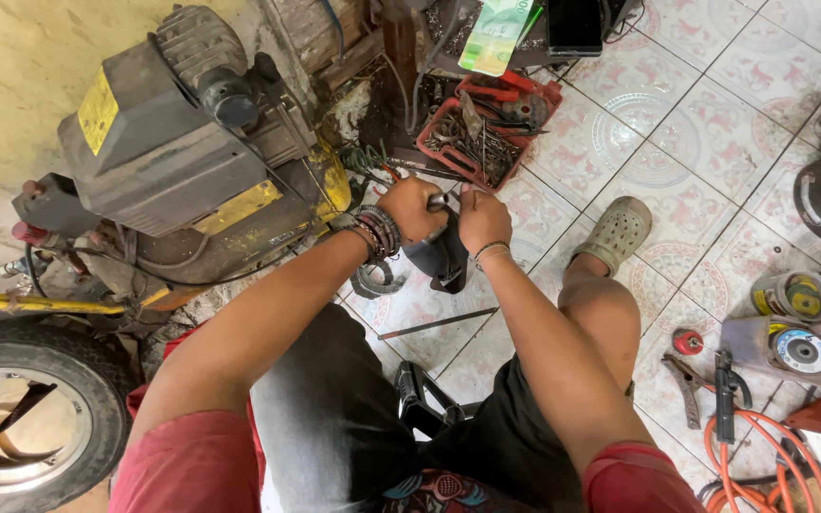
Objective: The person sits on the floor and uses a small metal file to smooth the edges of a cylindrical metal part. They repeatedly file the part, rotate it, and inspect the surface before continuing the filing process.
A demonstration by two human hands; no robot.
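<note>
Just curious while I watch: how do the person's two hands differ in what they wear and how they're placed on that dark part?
The left hand carries a thick stack of dark beaded bracelets at the wrist; the right hand wears only one thin band. The left hand sits slightly higher and nearer the grey and yellow machine; the right hand lies nearer the red tool tray. Both are closed, gripping the top of the same dark part above the tiled floor.

Patterned tile floor (715, 133) carrying workshop clutter

A red tray (486, 128) of metal tools is sitting toward the floor's far edge, a thin metal rod (437, 324) is lying near the middle, a grey clog (618, 231) is resting flat just beyond it, and an orange cable (762, 446), a red clamp (687, 342) and grinding discs (795, 296) are crowding the right edge.
</note>
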